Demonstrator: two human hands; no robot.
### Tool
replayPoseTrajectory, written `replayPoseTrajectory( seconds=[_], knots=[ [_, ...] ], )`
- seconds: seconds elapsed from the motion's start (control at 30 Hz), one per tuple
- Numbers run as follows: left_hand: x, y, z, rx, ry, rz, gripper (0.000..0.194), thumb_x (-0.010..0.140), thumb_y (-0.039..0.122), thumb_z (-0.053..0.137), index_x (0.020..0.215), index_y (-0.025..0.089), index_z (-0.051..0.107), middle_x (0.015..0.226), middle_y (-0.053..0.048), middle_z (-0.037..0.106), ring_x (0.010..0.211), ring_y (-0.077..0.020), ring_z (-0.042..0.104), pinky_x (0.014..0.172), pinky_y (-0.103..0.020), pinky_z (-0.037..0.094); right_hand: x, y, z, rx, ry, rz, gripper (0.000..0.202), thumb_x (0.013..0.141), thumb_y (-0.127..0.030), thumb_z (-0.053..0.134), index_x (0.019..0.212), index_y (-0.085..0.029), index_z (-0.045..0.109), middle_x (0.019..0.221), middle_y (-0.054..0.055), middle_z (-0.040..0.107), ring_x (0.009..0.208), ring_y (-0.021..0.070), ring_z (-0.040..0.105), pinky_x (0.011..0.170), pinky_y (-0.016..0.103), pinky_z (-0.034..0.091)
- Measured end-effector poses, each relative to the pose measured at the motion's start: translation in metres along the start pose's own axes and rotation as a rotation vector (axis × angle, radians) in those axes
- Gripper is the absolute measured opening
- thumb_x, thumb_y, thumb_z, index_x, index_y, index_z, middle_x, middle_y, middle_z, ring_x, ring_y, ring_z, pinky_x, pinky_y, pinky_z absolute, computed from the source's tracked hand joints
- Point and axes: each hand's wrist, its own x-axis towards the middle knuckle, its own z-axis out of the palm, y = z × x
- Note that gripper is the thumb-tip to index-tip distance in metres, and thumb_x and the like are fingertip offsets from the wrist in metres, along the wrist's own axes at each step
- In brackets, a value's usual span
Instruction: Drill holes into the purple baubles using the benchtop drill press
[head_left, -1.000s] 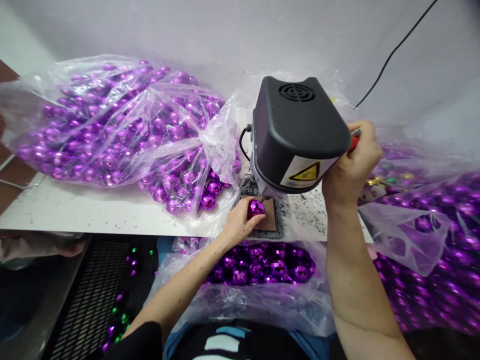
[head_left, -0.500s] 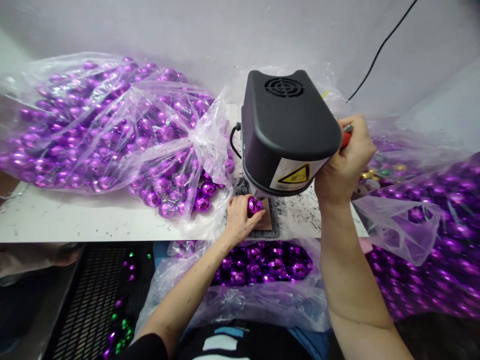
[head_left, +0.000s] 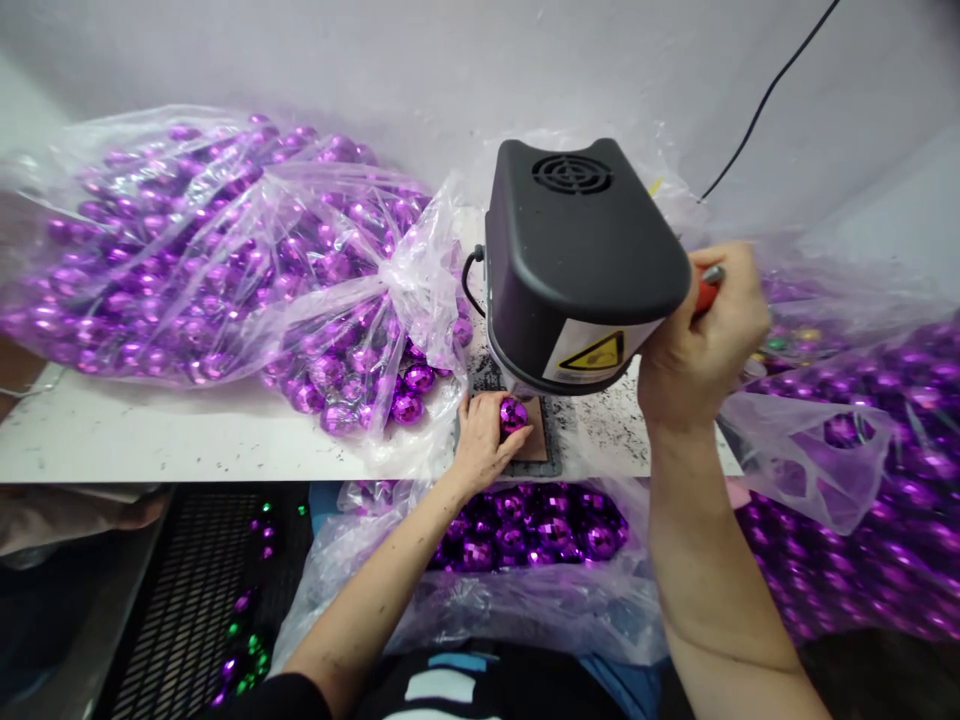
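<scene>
My left hand (head_left: 484, 438) grips a shiny purple faceted ball (head_left: 514, 414) between thumb and fingers, over a brown pad (head_left: 534, 440) at the table's front edge. Just above and behind the ball stands a black machine (head_left: 589, 250) with a vent on top and a yellow warning label; it hides what lies beneath it. At the machine's right side my right hand (head_left: 705, 325) is wrapped round a red handle (head_left: 707, 290), whose metal tip shows above the fingers.
A clear bag of purple balls (head_left: 187, 270) lies on the white table (head_left: 225, 435) at left. An open bag of balls (head_left: 525, 525) rests on my lap. More purple balls (head_left: 900, 500) fill the right side. A black crate (head_left: 180, 590) stands lower left.
My right hand and the red handle have shifted slightly to the right. The ball sits more upright, with more of it showing past my left fingers.
</scene>
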Motion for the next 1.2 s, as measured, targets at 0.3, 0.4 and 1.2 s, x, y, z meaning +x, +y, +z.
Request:
replayPoseTrajectory(
  seconds=[0.3,0.4,1.2],
  knots=[
    [0.0,0.001,0.0,-0.017,-0.014,0.004,0.041,0.094,0.037,0.064,0.129,0.021,0.049,0.125,-0.011,0.063,0.124,-0.0275,0.055,0.118,-0.051,0.03,-0.072,0.004,-0.025,-0.056,0.106,-0.015,0.018,0.093,-0.037,0.058,0.088,-0.02,0.059,0.075,-0.004,0.058,0.057,0.0069,0.056,0.057,0.024,0.043],
    [0.0,0.0,-0.001,-0.022,-0.016,0.01,0.043,0.094,0.038,0.064,0.13,0.021,0.049,0.127,-0.011,0.063,0.125,-0.0277,0.054,0.118,-0.051,0.03,-0.09,0.008,-0.023,-0.014,0.142,-0.048,0.008,0.092,-0.03,0.059,0.091,-0.021,0.059,0.07,-0.005,0.057,0.054,0.0069,0.055,0.056,0.024,0.043],
    [0.0,0.003,0.002,0.022,-0.006,-0.012,0.036,0.094,0.037,0.066,0.122,0.021,0.05,0.116,-0.009,0.063,0.117,-0.0265,0.058,0.119,-0.052,0.029,-0.116,0.027,-0.005,0.154,0.202,-0.114,0.015,0.091,-0.023,0.055,0.104,-0.019,0.061,0.07,-0.004,0.056,0.052,0.0076,0.052,0.055,0.025,0.044]
  ],
)
